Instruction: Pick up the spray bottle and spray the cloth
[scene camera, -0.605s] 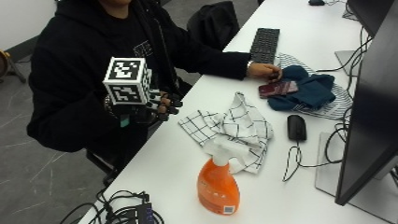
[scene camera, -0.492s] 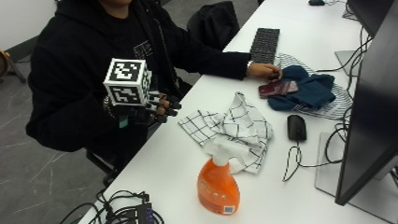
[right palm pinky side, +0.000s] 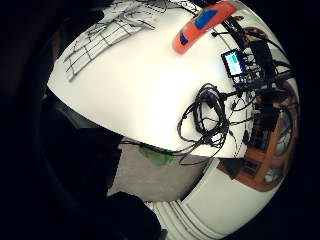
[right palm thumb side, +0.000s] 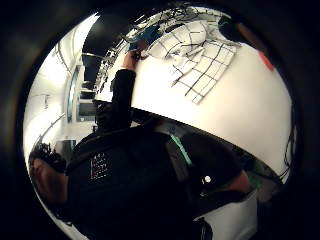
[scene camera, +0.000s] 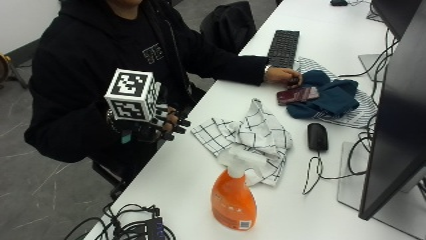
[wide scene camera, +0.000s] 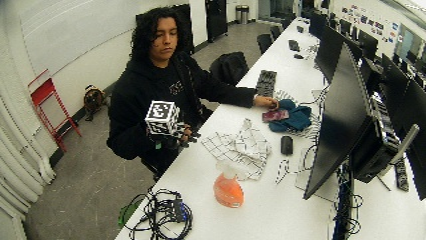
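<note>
An orange spray bottle (scene camera: 232, 204) with a white trigger head stands upright near the table's front edge. Just behind it lies a crumpled white cloth (scene camera: 251, 134) with a black grid pattern. My gloved right hand (scene camera: 166, 123) hovers off the table's side edge, level with the cloth and well short of the bottle. Its fingers are loosely curled and hold nothing. The little finger side palm view looks down on the bottle (right palm pinky side: 202, 25) and the cloth (right palm pinky side: 102, 32) on the white table. The thumb side palm view shows the cloth (right palm thumb side: 200, 57).
The bare left hand (scene camera: 282, 76) rests by a dark red wallet (scene camera: 297, 94) on a blue garment (scene camera: 329, 97). A mouse (scene camera: 317, 136), keyboard (scene camera: 284, 47) and monitor (scene camera: 396, 115) stand along the far side. Tangled cables (scene camera: 136, 227) lie at the near corner.
The gloved hand has sunk slightly beside the table edge. Bottle, cloth and the bare hand stay where they were.
</note>
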